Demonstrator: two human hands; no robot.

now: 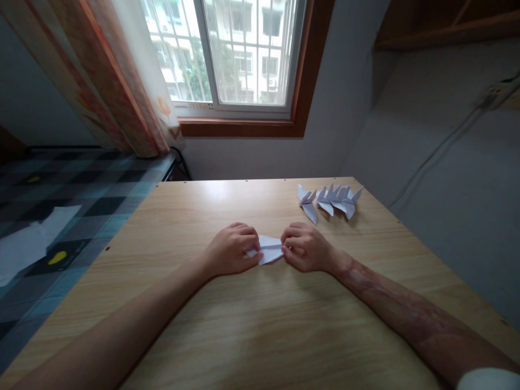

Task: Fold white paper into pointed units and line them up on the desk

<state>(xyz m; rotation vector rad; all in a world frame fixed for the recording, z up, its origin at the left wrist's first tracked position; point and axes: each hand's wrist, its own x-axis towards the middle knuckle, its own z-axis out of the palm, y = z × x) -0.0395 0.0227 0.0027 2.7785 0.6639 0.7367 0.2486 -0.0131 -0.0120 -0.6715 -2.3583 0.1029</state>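
Observation:
A small piece of folded white paper [268, 250] lies on the wooden table [227, 319], near its middle. My left hand [232, 248] has its fingers curled and pinches the paper's left end. My right hand [305, 247] is also curled, and its fingertips press on the paper's right end. Both forearms rest on the tabletop. Most of the paper is covered by my fingers.
A row of several finished folded white paper figures [330, 200] sits at the table's far right. A bed with a checked cover [60, 216] and white sheets of paper [28, 238] lies to the left. Beyond the table are a window [244, 54] and a curtain [114, 76].

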